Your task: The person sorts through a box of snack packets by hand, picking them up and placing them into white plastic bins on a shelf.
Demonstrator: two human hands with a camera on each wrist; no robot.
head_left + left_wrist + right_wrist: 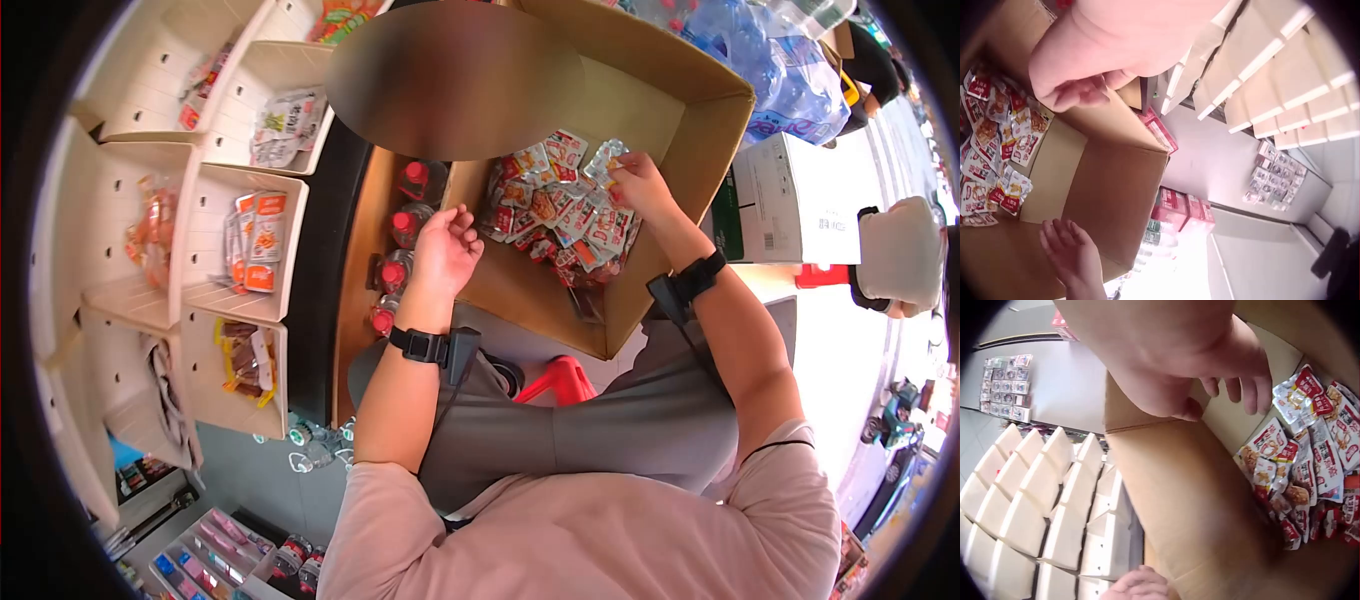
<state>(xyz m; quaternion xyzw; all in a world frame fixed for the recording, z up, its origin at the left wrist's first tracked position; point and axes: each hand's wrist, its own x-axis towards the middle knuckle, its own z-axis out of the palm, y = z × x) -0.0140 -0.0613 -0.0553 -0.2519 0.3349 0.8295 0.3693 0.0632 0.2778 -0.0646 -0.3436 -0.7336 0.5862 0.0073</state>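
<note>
A brown cardboard box [665,280] holds a heap of small red-and-white snack packets [560,205]. My right hand [643,190] is inside the box, over the right side of the heap. Its fingers are spread and relaxed in the right wrist view, beside a silver-and-red packet [1300,399], with nothing between them. My left hand [450,250] hangs at the box's left edge, fingers loosely curled and holding nothing. In the left wrist view, the left hand [1094,56] covers part of the box wall.
Red-capped bottles [403,225] stand in a row left of the box. Farther left are cream bins [240,235] with bagged snacks. Wrapped water bottles [790,85] and a white carton [795,200] are at the right. A red stool [565,380] shows below the box.
</note>
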